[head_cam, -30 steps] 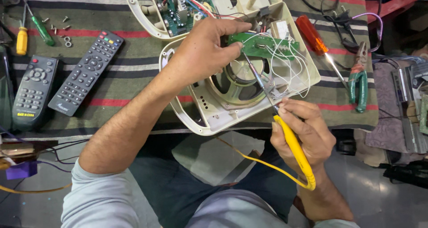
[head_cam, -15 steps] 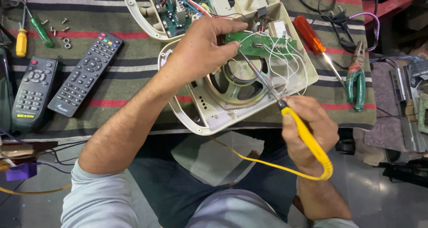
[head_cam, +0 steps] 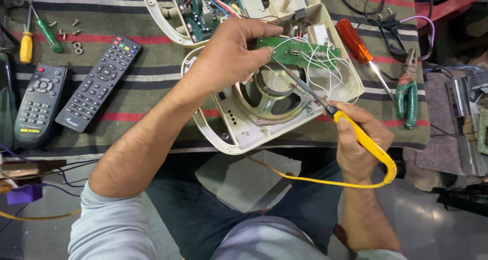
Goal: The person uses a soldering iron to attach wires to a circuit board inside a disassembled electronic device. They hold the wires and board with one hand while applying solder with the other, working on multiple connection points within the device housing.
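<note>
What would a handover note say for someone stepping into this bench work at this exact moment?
Left hand: fingers pinch the near end of the small green circuit board inside the open cream speaker casing.
Right hand: grips the yellow soldering iron, tip up at the board's lower edge.
Nearby: the round speaker sits in the casing; thin white wires run from the board.
Done: casing opened, screws lying out.
Left: whether the joint is finished cannot be seen; casing not closed.

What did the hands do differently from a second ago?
Not much. The right hand tilted the yellow soldering iron, so its handle lies flatter and its cord loops out further right. The left hand went on pinching the green circuit board inside the open speaker case. The remotes stayed put.
</note>
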A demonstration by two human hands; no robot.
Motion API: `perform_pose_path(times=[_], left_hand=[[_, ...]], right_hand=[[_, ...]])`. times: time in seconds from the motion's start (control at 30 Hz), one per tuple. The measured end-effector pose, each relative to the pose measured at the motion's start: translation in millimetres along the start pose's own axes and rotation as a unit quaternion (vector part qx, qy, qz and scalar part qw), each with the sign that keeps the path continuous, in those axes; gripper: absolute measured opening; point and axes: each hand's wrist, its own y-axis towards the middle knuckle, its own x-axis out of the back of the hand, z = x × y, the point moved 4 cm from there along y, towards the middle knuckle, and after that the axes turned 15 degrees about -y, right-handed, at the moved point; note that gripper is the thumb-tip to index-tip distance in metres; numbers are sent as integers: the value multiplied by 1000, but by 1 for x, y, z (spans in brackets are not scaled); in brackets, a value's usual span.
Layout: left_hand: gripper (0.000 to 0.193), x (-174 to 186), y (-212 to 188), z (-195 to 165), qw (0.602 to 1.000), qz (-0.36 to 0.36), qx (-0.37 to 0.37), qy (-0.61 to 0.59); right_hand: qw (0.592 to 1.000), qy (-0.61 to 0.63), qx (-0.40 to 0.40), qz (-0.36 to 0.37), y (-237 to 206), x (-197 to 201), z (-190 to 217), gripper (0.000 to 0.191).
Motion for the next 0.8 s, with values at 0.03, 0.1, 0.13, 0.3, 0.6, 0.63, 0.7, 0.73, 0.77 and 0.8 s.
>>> perform_pose_path(times=[0.03,0.1,0.13,0.3,0.6,0.63,0.7,0.73,0.77,0.8], left_hand=[[39,0,0,0,1000,-1,0,-2],[38,0,0,1,1000,-2,7,-7],[38,0,0,2,1000,-4,11,-10],[38,0,-1,1,1000,-3,13,-6],[43,-1,-3,0,1000,-9,27,-9],[44,-1,-3,0,1000,-8,25,-4],[44,0,-2,0,999,-10,30,-16],[44,0,-2,0,999,-12,33,-22],[44,0,-2,1,999,-14,32,-21],[44,0,-2,1,999,-15,32,-20]], right_hand=[[1000,18,3,-1,1,0,-1,24],[998,55,8,-2,2,-2,-4,22],[999,42,18,2,2,-2,-4,22],[998,10,57,7,2,-3,0,20],[998,25,48,12,0,-6,6,21],[999,20,47,10,0,-5,5,21],[999,11,45,6,0,-5,3,22],[999,30,43,3,-1,-5,1,21],[998,49,42,-1,-1,-6,-1,21],[997,68,40,-4,-2,-7,-3,21]])
